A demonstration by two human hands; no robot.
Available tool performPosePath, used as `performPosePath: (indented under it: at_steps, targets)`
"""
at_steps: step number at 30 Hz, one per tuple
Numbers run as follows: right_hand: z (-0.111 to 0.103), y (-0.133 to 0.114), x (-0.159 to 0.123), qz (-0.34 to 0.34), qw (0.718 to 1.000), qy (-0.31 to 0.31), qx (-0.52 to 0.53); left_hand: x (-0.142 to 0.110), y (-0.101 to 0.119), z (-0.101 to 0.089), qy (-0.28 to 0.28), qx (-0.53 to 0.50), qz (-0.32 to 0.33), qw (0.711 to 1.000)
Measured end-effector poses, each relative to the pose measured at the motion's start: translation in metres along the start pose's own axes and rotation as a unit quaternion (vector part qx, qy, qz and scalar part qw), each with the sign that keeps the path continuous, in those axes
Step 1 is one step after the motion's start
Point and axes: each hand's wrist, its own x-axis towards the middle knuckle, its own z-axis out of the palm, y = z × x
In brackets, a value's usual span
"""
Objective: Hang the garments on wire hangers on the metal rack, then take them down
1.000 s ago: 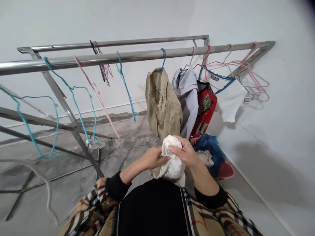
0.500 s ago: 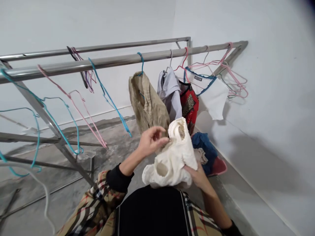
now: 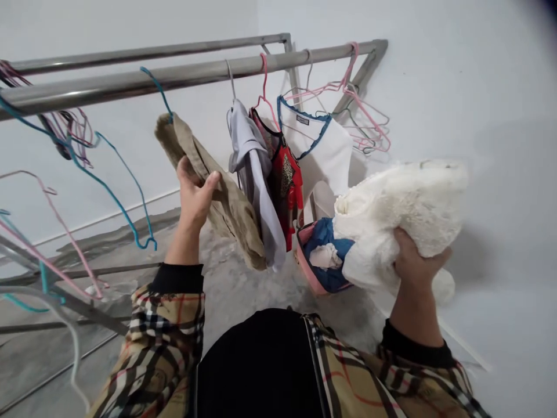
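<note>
My left hand (image 3: 194, 194) is raised against the tan garment (image 3: 237, 217), its thumb and fingers apart with the cloth between and behind them. That garment hangs from a blue hanger (image 3: 159, 87) on the front rail. Out to the right, my right hand (image 3: 415, 261) grips a white garment (image 3: 374, 223) with a lacy, textured part. The white garment is bunched up and its far end is blurred. It partly covers a pink basket (image 3: 314, 281) holding blue cloth (image 3: 319, 232) and a pale cloth (image 3: 325, 255).
Along the steel rail (image 3: 195, 75) hang a pale grey garment (image 3: 248, 139), a red patterned top (image 3: 289, 180) and a white top with blue trim (image 3: 326, 145). Bare pink hangers (image 3: 369, 116) hang beyond them, blue hangers (image 3: 117, 200) at left. A white wall (image 3: 491, 116) stands at right.
My right hand has carried the white garment right and up, away from my body. My left hand has gone from beside it to the tan garment. The view has turned right.
</note>
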Motion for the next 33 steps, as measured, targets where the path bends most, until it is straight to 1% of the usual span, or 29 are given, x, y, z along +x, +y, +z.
performPosePath:
  at_steps: [2, 3, 4, 5, 6, 7, 8, 9, 10, 11, 12, 13, 15, 16, 19, 21, 23, 25, 26, 30, 31, 32, 33]
  targets:
    - [0.011, 0.029, 0.006, -0.014, 0.999, -0.010, -0.032, -0.005, 0.008, 0.004, 0.024, -0.050, -0.054, 0.997]
    - [0.017, 0.046, 0.006, -0.014, 0.998, -0.028, -0.054, -0.008, 0.011, 0.005, 0.032, -0.078, -0.086, 0.993]
    - [0.024, 0.063, 0.005, -0.003, 0.995, -0.061, -0.084, -0.011, 0.015, 0.006, 0.035, -0.100, -0.121, 0.987]
    - [0.032, 0.080, 0.003, 0.021, 0.985, -0.115, -0.125, -0.013, 0.018, 0.006, 0.035, -0.122, -0.157, 0.979]
    - [0.040, 0.094, 0.000, 0.050, 0.965, -0.190, -0.173, -0.015, 0.022, 0.005, 0.032, -0.142, -0.194, 0.970]
    - [0.047, 0.104, -0.004, 0.078, 0.933, -0.275, -0.218, -0.017, 0.025, 0.004, 0.029, -0.161, -0.226, 0.960]
    - [0.054, 0.109, -0.007, 0.099, 0.894, -0.354, -0.256, -0.019, 0.028, 0.002, 0.023, -0.178, -0.252, 0.951]
    - [0.061, 0.108, -0.011, 0.104, 0.858, -0.422, -0.273, -0.021, 0.030, 0.000, 0.015, -0.191, -0.269, 0.944]
    - [0.067, 0.102, -0.013, 0.094, 0.833, -0.479, -0.260, -0.023, 0.033, -0.002, 0.008, -0.204, -0.280, 0.938]
    - [0.073, 0.090, -0.015, 0.075, 0.821, -0.523, -0.218, -0.025, 0.036, -0.004, 0.003, -0.215, -0.284, 0.935]
    - [0.078, 0.073, -0.017, 0.051, 0.813, -0.560, -0.150, -0.027, 0.038, -0.005, -0.001, -0.225, -0.283, 0.932]
    - [0.084, 0.052, -0.017, 0.027, 0.797, -0.600, -0.060, -0.030, 0.040, -0.006, -0.006, -0.233, -0.280, 0.931]
    - [0.097, 0.003, -0.018, 0.004, 0.759, -0.645, 0.091, -0.035, 0.044, -0.005, -0.015, -0.243, -0.278, 0.929]
    - [0.105, -0.021, -0.018, -0.008, 0.747, -0.648, 0.148, -0.037, 0.046, -0.004, -0.020, -0.247, -0.281, 0.927]
    - [0.132, -0.084, -0.023, -0.057, 0.730, -0.621, 0.281, -0.042, 0.055, 0.000, -0.024, -0.252, -0.295, 0.921]
    - [0.153, -0.115, -0.029, -0.085, 0.737, -0.586, 0.325, -0.044, 0.061, 0.001, -0.013, -0.254, -0.303, 0.918]
    - [0.171, -0.137, -0.037, -0.114, 0.757, -0.549, 0.336, -0.045, 0.068, 0.001, 0.006, -0.253, -0.307, 0.917]
    - [0.185, -0.152, -0.044, -0.140, 0.770, -0.527, 0.330, -0.046, 0.074, 0.001, 0.022, -0.250, -0.305, 0.919]
    - [0.191, -0.156, -0.048, -0.149, 0.772, -0.526, 0.325, -0.047, 0.077, 0.001, 0.032, -0.248, -0.300, 0.921]
    - [0.204, -0.160, -0.060, -0.147, 0.765, -0.550, 0.300, -0.056, 0.085, 0.002, 0.108, -0.215, -0.245, 0.939]
    - [0.206, -0.159, -0.064, -0.141, 0.766, -0.555, 0.294, -0.058, 0.086, 0.001, 0.116, -0.199, -0.231, 0.945]
    - [0.209, -0.158, -0.067, -0.133, 0.767, -0.558, 0.288, -0.061, 0.088, 0.001, 0.108, -0.177, -0.219, 0.953]
    - [0.212, -0.157, -0.071, -0.119, 0.768, -0.561, 0.286, -0.063, 0.090, 0.000, 0.090, -0.149, -0.205, 0.963]
